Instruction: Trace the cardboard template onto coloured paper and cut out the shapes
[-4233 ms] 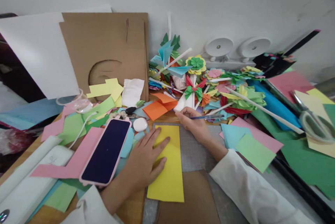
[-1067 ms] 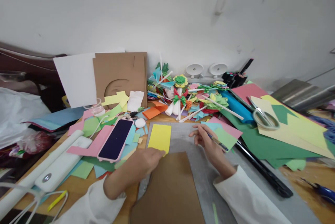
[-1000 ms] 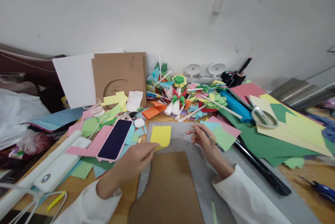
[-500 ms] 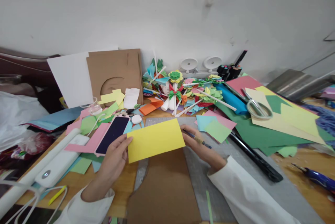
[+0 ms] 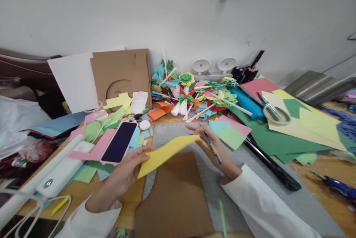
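A yellow paper [image 5: 164,153] is held up between my two hands, bent and tilted so that it looks narrow. My left hand [image 5: 126,173] grips its left end between thumb and fingers. At the right end, my right hand [image 5: 213,152] pinches the paper's corner, and a pen [image 5: 213,147] lies across its fingers. Below the paper, a brown cardboard piece [image 5: 175,201] rests on the grey cutting mat [image 5: 236,201]. The palm of my left hand is partly hidden.
Behind stand paper flowers [image 5: 186,79] and cardboard sheets [image 5: 119,71]. On the left lie a phone [image 5: 119,143] and a white power strip [image 5: 59,169]. Scissors [image 5: 275,113], coloured papers [image 5: 267,137] and a black sliding bar [image 5: 274,167] are on the right.
The yellow paper has turned from facing me to a tilted, curved position. My right fingers have moved up and spread somewhat, with the pen now more upright.
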